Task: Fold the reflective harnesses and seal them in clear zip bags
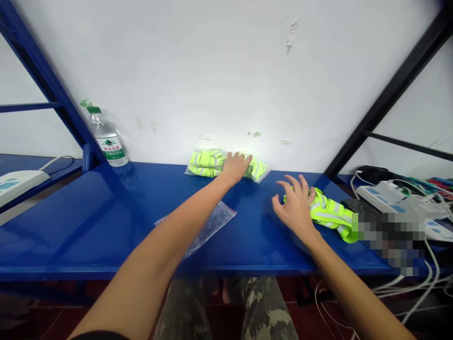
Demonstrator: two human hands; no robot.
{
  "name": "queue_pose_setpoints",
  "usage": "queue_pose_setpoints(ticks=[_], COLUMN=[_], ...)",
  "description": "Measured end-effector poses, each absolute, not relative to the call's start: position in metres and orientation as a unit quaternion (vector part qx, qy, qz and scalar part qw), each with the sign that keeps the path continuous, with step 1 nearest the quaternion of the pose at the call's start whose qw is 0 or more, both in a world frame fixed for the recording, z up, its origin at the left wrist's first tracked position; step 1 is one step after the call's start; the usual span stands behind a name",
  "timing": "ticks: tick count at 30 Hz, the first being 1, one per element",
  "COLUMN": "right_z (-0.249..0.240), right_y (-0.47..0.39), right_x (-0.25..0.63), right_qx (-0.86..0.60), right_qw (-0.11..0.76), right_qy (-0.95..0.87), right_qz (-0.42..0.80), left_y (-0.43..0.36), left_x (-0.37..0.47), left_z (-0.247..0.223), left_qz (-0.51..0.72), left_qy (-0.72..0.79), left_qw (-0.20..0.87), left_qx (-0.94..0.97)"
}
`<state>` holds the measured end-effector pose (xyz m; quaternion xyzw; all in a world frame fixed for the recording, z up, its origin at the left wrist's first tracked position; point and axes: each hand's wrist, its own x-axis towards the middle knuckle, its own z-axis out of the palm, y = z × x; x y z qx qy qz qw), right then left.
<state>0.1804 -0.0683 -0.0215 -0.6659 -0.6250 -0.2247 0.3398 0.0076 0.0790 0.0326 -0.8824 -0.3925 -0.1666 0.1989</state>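
My left hand (236, 168) reaches to the back of the blue table and rests on neon-yellow reflective vests in clear plastic bags (205, 163) lying against the wall. Its fingers are spread over the middle of the bags and hide part of them. My right hand (296, 205) is open, fingers apart and bent, just left of a loose folded neon-yellow reflective vest (331, 212); whether the fingertips touch it I cannot tell. Between my arms a clear zip bag (212, 226) lies flat, partly covered by my left forearm.
A water bottle (109, 139) with a green cap stands at the back left of the blue table (106, 222). On the right are a blurred-out dark item (389, 231), power strips (380, 198) and tangled white cables. Metal posts frame both sides.
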Motion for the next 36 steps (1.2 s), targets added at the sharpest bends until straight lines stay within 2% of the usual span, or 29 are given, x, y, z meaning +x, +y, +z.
queue_pose_setpoints(ticks=[3,7,10,13,15,23,28,30,33,36], right_z=[-0.037,-0.046,-0.041,-0.034,-0.029,-0.005,0.0,-0.002,-0.01,-0.016], right_y=[-0.081,-0.072,-0.056,-0.044,-0.04,-0.052,-0.055,-0.053,-0.054,-0.058], right_x=[0.21,0.225,0.206,0.18,0.167,0.15,0.181,0.203,0.226,0.225], right_qx=[-0.704,-0.664,-0.608,-0.55,-0.517,-0.47,-0.499,-0.551,-0.621,-0.615], right_qw=[0.278,0.262,0.275,0.302,0.32,0.391,0.43,0.402,0.267,0.186], right_qy=[-0.624,-0.692,-0.739,-0.776,-0.792,-0.789,-0.752,-0.731,-0.737,-0.766], right_qz=[-0.196,-0.114,-0.089,-0.07,-0.06,0.065,-0.004,-0.03,-0.002,0.001], left_y=[0.089,0.086,0.081,0.081,0.084,0.095,0.088,0.078,0.056,0.035], left_x=[0.013,0.023,0.033,0.04,0.043,0.048,0.042,0.035,0.021,0.009], left_z=[0.018,0.021,0.023,0.017,0.014,0.009,0.007,0.015,0.025,0.024], left_qz=[-0.133,-0.213,-0.23,-0.158,-0.134,-0.286,-0.269,-0.284,-0.328,-0.23], left_qy=[-0.438,-0.515,-0.501,-0.403,-0.392,-0.501,-0.502,-0.469,-0.421,-0.342], left_qw=[0.158,0.138,0.158,0.164,0.147,0.136,0.089,0.073,-0.004,-0.151], left_qx=[-0.875,-0.819,-0.819,-0.886,-0.898,-0.805,-0.817,-0.833,-0.846,-0.898])
